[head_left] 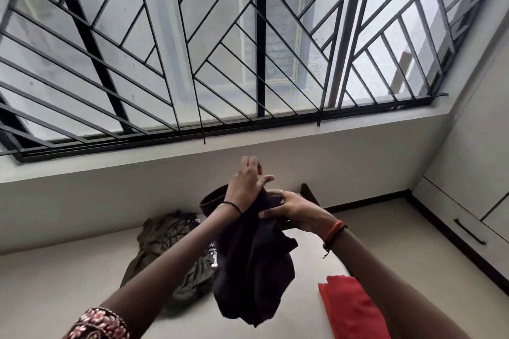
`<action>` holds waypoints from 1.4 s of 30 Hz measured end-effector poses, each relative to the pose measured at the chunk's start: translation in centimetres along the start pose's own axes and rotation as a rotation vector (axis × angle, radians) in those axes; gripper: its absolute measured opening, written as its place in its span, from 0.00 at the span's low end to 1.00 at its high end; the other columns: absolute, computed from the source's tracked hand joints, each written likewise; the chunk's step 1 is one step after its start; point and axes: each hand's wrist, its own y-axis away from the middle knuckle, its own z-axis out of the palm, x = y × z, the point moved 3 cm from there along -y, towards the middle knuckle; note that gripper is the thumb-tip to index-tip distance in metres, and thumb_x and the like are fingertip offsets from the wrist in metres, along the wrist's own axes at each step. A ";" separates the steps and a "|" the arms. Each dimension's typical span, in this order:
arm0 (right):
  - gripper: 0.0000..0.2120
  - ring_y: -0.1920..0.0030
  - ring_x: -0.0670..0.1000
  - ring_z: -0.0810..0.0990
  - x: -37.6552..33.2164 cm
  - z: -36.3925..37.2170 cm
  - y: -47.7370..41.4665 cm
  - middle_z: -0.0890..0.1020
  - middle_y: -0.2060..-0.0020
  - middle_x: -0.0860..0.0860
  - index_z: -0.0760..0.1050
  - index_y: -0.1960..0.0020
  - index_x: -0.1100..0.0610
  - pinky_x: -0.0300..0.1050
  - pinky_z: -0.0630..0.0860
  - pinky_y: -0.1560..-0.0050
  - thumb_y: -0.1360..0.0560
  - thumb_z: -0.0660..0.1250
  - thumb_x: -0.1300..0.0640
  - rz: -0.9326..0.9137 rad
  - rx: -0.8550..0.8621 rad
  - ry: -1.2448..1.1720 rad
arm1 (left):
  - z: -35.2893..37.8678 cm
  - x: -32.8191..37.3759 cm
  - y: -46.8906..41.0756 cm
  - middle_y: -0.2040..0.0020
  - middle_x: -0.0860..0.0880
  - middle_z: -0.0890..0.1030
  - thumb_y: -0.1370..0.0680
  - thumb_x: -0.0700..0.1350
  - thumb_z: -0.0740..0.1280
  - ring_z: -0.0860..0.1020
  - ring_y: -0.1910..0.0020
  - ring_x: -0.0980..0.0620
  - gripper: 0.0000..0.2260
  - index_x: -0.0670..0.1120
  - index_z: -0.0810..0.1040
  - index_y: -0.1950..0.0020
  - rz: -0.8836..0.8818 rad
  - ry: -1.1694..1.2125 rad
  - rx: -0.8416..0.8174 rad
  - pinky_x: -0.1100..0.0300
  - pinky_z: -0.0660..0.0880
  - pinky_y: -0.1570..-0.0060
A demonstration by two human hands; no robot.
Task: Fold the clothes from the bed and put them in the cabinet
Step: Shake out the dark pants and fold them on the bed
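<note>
Above the middle of the bed (68, 270), head view, a dark garment (253, 270) is held up and hangs in loose folds clear of the bed surface. Right hand (292, 210): fingers curled around the upper part of the garment, thumb pressed onto the cloth, so the grip is closed on the fabric. Left hand (248, 181): positioned at the top edge of the garment, fingers straight and pointing upward, thumb spread to the side. The fingers enclose nothing, and the heel of the hand meets the cloth. Olive garment (165, 242): crumpled heap on the bed towards its far edge, partly hidden behind the left forearm and the hanging garment. Red cloth (349, 308): lies towards the right edge of the bed on the near side, well apart from the olive heap. Cabinet (468, 173): stands along the right wall beyond the bed's right edge, doors closed, with a dark bar handle (469, 231). Barred window (220, 49): fills the wall above the bed's far edge
</note>
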 end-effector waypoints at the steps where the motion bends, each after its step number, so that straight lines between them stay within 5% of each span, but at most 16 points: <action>1: 0.20 0.55 0.50 0.82 0.1 0.1 -0.1 0.82 0.55 0.51 0.75 0.41 0.54 0.46 0.79 0.59 0.31 0.74 0.65 -0.002 0.000 0.028 | 0.1 0.4 0.2 0.49 0.44 0.70 0.26 0.52 0.69 0.77 0.56 0.40 0.17 0.41 0.70 0.49 0.035 0.029 -0.016 0.48 0.73 0.57; 4: 0.13 0.53 0.51 0.81 0.7 -0.3 -0.3 0.82 0.56 0.52 0.79 0.48 0.57 0.49 0.78 0.51 0.31 0.74 0.63 0.009 0.054 0.044 | 0.3 0.9 1.1 0.50 0.48 0.67 0.27 0.51 0.71 0.76 0.55 0.44 0.17 0.41 0.70 0.49 0.142 0.082 -0.093 0.49 0.74 0.53; 7: 0.14 0.55 0.49 0.81 1.3 -0.9 -0.5 0.82 0.57 0.51 0.78 0.46 0.58 0.45 0.78 0.57 0.31 0.74 0.63 0.014 0.097 -0.006 | 0.1 0.0 1.6 0.44 0.49 0.65 0.32 0.46 0.76 0.72 0.45 0.49 0.24 0.41 0.70 0.42 0.220 0.178 -0.197 0.60 0.70 0.44; 10: 0.11 0.60 0.46 0.81 1.4 -1.4 -0.7 0.82 0.61 0.48 0.77 0.50 0.54 0.41 0.77 0.63 0.29 0.72 0.65 -0.010 0.114 -0.018 | -0.5 -2.1 1.7 0.35 0.43 0.65 0.35 0.45 0.79 0.68 0.35 0.47 0.38 0.39 0.64 0.31 0.067 0.261 -0.259 0.61 0.65 0.35; 12: 0.10 0.62 0.46 0.81 1.1 -1.3 -0.8 0.82 0.63 0.48 0.76 0.52 0.54 0.40 0.76 0.65 0.29 0.72 0.65 -0.026 0.118 0.022 | -0.6 -3.5 1.7 0.38 0.44 0.72 0.39 0.52 0.80 0.75 0.41 0.47 0.40 0.39 0.68 0.32 -0.109 0.297 -0.351 0.57 0.72 0.39; 16: 0.11 0.68 0.44 0.79 0.5 -0.9 -1.1 0.79 0.63 0.53 0.74 0.54 0.58 0.35 0.74 0.71 0.30 0.71 0.70 -0.058 0.116 0.050 | -1.1 -4.6 2.2 0.62 0.48 0.79 0.39 0.60 0.74 0.76 0.62 0.53 0.27 0.39 0.81 0.54 -0.180 0.298 -0.535 0.59 0.71 0.61; 19: 0.12 0.68 0.44 0.79 0.2 -0.9 -1.2 0.78 0.63 0.53 0.74 0.54 0.59 0.33 0.74 0.71 0.31 0.70 0.72 -0.072 0.139 0.065 | -1.2 -4.5 2.9 0.51 0.49 0.82 0.26 0.56 0.69 0.78 0.52 0.53 0.17 0.49 0.79 0.42 -0.110 0.109 -0.492 0.62 0.72 0.53; 23: 0.21 0.57 0.51 0.78 0.3 -1.0 -1.6 0.78 0.55 0.57 0.72 0.42 0.59 0.41 0.77 0.55 0.32 0.72 0.72 -0.100 0.227 0.134 | -0.6 -4.8 3.5 0.41 0.48 0.80 0.23 0.56 0.64 0.77 0.41 0.47 0.17 0.54 0.74 0.35 -0.091 0.008 -0.350 0.57 0.72 0.44; 29: 0.35 0.50 0.51 0.73 -0.8 -1.6 -0.6 0.72 0.49 0.54 0.62 0.29 0.54 0.43 0.73 0.44 0.31 0.73 0.65 -0.225 0.483 0.312 | 0.4 -5.4 3.1 0.39 0.49 0.79 0.26 0.61 0.62 0.75 0.37 0.47 0.21 0.55 0.72 0.35 -0.263 0.283 -0.196 0.53 0.70 0.38; 34: 0.43 0.56 0.52 0.79 -2.3 0.4 1.4 0.80 0.57 0.57 0.53 0.24 0.49 0.28 0.68 0.57 0.31 0.74 0.61 -0.386 0.514 0.518 | 1.7 -4.4 2.8 0.43 0.48 0.81 0.25 0.56 0.64 0.77 0.41 0.47 0.17 0.50 0.75 0.39 -0.296 0.478 -0.219 0.50 0.72 0.39; 37: 0.49 0.53 0.51 0.82 -2.0 1.0 1.7 0.83 0.55 0.54 0.48 0.23 0.45 0.28 0.71 0.54 0.33 0.77 0.56 -0.414 0.459 0.532 | 2.2 -4.7 2.7 0.42 0.45 0.80 0.21 0.50 0.63 0.78 0.43 0.45 0.12 0.48 0.74 0.39 -0.356 0.544 -0.224 0.45 0.74 0.41; 40: 0.49 0.45 0.49 0.82 -1.3 1.3 2.1 0.83 0.47 0.55 0.47 0.23 0.47 0.24 0.71 0.50 0.32 0.76 0.55 -0.380 0.368 0.527 | 2.0 -5.1 3.0 0.43 0.44 0.80 0.24 0.58 0.64 0.79 0.44 0.43 0.17 0.48 0.74 0.42 -0.435 0.582 -0.212 0.43 0.75 0.42; 42: 0.47 0.43 0.47 0.80 -1.1 1.9 2.4 0.82 0.43 0.54 0.46 0.23 0.47 0.27 0.72 0.43 0.30 0.75 0.58 -0.368 0.280 0.511 | 1.7 -5.2 3.5 0.46 0.46 0.80 0.34 0.71 0.64 0.79 0.47 0.45 0.31 0.49 0.73 0.43 -0.510 0.583 -0.212 0.45 0.77 0.45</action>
